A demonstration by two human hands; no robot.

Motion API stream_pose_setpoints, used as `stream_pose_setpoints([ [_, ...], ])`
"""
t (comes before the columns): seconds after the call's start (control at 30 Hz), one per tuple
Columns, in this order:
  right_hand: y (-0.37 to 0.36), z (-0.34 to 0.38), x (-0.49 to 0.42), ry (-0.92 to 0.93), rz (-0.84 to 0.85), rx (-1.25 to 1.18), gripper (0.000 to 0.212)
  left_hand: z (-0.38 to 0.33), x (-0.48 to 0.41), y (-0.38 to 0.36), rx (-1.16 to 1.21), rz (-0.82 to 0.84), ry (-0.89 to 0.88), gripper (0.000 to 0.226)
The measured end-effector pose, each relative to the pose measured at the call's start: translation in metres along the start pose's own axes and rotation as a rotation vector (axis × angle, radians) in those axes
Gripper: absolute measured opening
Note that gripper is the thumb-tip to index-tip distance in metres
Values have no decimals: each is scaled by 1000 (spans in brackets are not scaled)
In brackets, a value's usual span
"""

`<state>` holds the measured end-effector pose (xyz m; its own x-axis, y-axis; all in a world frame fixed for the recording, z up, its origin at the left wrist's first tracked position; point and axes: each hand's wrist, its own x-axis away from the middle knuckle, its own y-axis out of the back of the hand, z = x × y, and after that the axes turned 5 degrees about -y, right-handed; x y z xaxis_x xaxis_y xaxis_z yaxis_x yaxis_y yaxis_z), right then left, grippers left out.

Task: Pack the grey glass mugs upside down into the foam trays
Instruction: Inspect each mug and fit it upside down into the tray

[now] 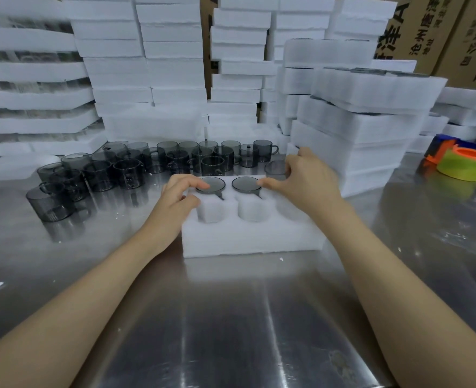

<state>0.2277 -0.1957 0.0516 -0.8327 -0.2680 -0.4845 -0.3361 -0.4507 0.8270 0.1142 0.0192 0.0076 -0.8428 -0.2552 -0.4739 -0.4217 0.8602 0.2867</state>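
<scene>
I find open steel on the table (231,331) from its near edge to the foam tray (248,239), passable throughout. Loose mugs (125,172) crowd the far left. Stacked foam trays (357,130) wall the far edge, and tape rolls (466,163) sit at the right edge.

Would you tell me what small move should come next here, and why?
Probably lift the left hand off the seated mug and fetch a loose mug for the front left pocket: two back pockets of the foam tray hold upturned mugs, the front ones are empty.
</scene>
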Motion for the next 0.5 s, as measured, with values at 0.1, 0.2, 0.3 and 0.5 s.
stream_pose_setpoints([
  [0.1, -2, 2, -2, -22, 2, 89, 60, 1, 0, 0, 0, -2, 9, 42],
  [0.2, -2, 1, -3, -39, 46, 114, 63, 2, 0, 0, -11, 3, 11, 40],
  [0.3, 0, -3, -2, -14, 192, 123, 71, 0, 1, 0, 8, 20, 15, 25],
  [0.5, 4, -7, -7, -4, 462, 131, 68, 5, -1, -1, 44, -61, 37, 22],
])
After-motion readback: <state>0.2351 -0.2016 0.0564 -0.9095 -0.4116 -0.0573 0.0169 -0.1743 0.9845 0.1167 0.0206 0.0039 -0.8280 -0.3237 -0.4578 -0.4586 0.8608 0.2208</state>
